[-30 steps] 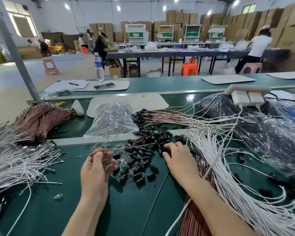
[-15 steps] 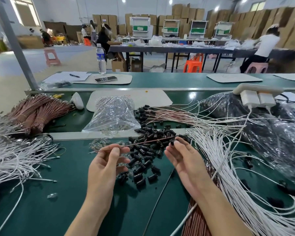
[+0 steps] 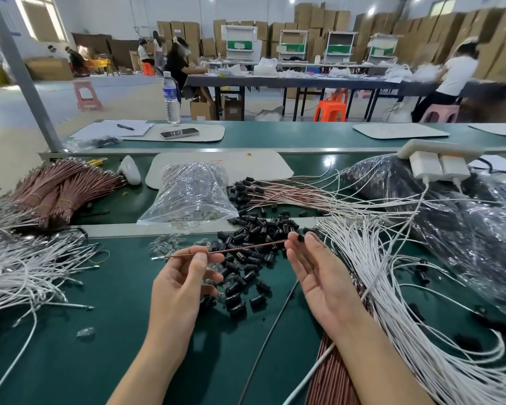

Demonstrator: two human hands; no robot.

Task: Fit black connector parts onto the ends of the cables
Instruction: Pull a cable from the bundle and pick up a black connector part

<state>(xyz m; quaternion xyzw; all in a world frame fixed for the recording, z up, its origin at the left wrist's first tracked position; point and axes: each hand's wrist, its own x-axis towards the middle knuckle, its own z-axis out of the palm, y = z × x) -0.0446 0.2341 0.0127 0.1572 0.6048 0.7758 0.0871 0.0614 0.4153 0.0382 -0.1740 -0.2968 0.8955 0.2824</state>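
Left hand [image 3: 184, 279] pinches a thin brown cable [image 3: 246, 247] between thumb and forefinger, holding it nearly level above the green bench [image 3: 100, 331]. Right hand [image 3: 319, 276], palm up, pinches one black connector part [image 3: 300, 237] at the cable's right end; whether it is seated cannot be told. A loose pile of black connectors [image 3: 254, 226] lies just beyond, with white cables [image 3: 377, 258] to the right.

Bright overhead lights – wide-angle warp, blurred edges.

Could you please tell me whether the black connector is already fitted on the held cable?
Cannot tell: the right hand pinches the black connector at the end of the cable, hiding the joint.
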